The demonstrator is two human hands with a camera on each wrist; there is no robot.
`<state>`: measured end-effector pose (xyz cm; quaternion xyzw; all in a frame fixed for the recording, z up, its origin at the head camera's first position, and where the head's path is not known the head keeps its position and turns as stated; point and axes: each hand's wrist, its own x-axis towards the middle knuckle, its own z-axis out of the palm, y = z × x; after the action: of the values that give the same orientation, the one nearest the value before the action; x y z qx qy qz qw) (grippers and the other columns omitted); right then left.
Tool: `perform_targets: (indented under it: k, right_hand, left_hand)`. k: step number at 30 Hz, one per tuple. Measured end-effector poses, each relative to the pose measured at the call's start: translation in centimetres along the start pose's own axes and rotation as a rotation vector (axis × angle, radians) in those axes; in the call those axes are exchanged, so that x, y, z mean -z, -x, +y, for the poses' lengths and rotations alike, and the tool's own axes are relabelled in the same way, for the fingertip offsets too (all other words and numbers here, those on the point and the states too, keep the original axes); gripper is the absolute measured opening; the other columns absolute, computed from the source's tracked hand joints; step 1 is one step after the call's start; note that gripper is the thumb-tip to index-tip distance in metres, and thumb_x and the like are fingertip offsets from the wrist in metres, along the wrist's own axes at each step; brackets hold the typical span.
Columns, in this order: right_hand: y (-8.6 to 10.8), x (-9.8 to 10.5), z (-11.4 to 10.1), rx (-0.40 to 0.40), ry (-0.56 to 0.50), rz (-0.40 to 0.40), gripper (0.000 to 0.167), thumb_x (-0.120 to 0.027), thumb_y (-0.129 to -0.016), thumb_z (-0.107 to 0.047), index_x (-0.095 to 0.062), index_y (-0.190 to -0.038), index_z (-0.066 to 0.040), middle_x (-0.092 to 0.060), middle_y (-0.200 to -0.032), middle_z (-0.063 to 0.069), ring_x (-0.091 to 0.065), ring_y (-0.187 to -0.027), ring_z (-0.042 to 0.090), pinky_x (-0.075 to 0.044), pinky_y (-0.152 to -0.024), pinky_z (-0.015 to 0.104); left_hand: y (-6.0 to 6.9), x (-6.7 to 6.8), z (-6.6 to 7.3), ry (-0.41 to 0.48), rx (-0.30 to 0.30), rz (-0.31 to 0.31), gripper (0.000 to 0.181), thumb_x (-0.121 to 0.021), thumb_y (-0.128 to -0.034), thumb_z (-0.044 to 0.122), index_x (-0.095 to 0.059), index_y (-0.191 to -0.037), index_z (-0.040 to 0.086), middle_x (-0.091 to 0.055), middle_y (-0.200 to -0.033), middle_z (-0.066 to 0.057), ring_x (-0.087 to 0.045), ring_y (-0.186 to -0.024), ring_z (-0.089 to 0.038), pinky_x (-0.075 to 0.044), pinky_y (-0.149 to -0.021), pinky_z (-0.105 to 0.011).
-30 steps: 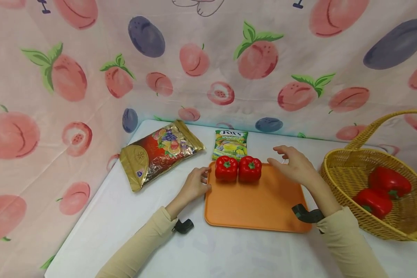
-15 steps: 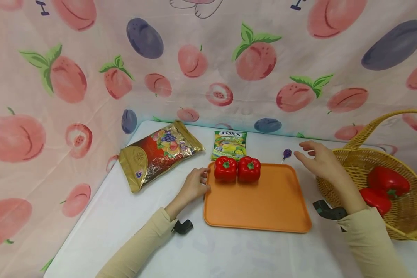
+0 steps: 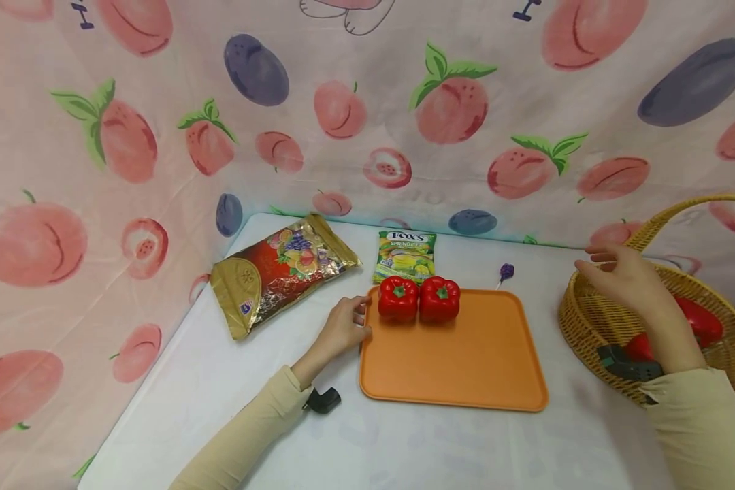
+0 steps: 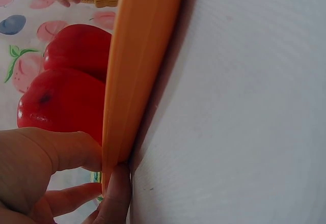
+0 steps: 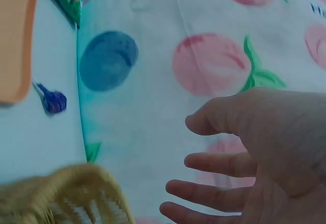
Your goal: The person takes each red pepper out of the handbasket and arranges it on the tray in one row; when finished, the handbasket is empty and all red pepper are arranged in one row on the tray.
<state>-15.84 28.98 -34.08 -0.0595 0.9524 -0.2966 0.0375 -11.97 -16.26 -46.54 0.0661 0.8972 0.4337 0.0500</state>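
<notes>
Pinching the orange tray (image 3: pixel 453 367) at its left rim: left hand (image 3: pixel 341 327), thumb opposite fingers. Two red peppers (image 3: pixel 398 299) side by side, tray's far left corner. Right hand (image 3: pixel 631 282) unclenched, fingers apart, grasping nothing, above the wicker basket (image 3: pixel 578 330) containing further red peppers (image 3: pixel 703 323).

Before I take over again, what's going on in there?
A person's left hand grips the left rim of an orange rectangular tray, where two glossy red bell peppers sit side by side. A green plastic packet lies behind them, a red-gold foil bag further left. The right hand holds nothing and hovers by a yellow woven basket with more red peppers inside.
</notes>
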Motion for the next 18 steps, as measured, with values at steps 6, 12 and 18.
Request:
perform_targets:
  k: [6,12,18]
  right_hand:
    - [0.0,1.2,2.4,-0.021,-0.001,0.005,0.063,-0.052,-0.099,-0.031,-0.039,-0.134,0.019,-0.047,-0.125,0.044,-0.048,-0.112,0.058,-0.049,-0.067,0.025]
    - [0.0,1.4,4.1,-0.092,-0.028,-0.001,0.065,-0.049,-0.1,-0.035,-0.038,-0.136,0.018,-0.046,-0.126,0.045,-0.048,-0.11,0.056,-0.047,-0.065,0.025]
    - [0.0,1.7,5.0,-0.114,-0.005,0.011,0.067,-0.049,-0.099,-0.037,-0.039,-0.136,0.018,-0.043,-0.125,0.047,-0.048,-0.107,0.059,-0.05,-0.07,0.043]
  left_hand:
    - [0.0,0.0,0.0,-0.004,-0.01,0.004,0.061,-0.072,-0.0713,-0.003,-0.058,-0.131,-0.004,-0.059,-0.1,-0.012,-0.06,-0.084,-0.018,-0.049,-0.076,-0.032]
    - [0.1,0.0,-0.1,-0.002,-0.027,0.001,0.061,-0.071,-0.0702,-0.004,-0.058,-0.13,-0.005,-0.06,-0.099,-0.013,-0.061,-0.083,-0.02,-0.05,-0.076,-0.032]
    - [0.0,0.0,-0.2,-0.01,-0.029,0.006,0.06,-0.072,-0.0708,-0.003,-0.059,-0.13,-0.004,-0.06,-0.1,-0.012,-0.061,-0.083,-0.019,-0.049,-0.076,-0.031]
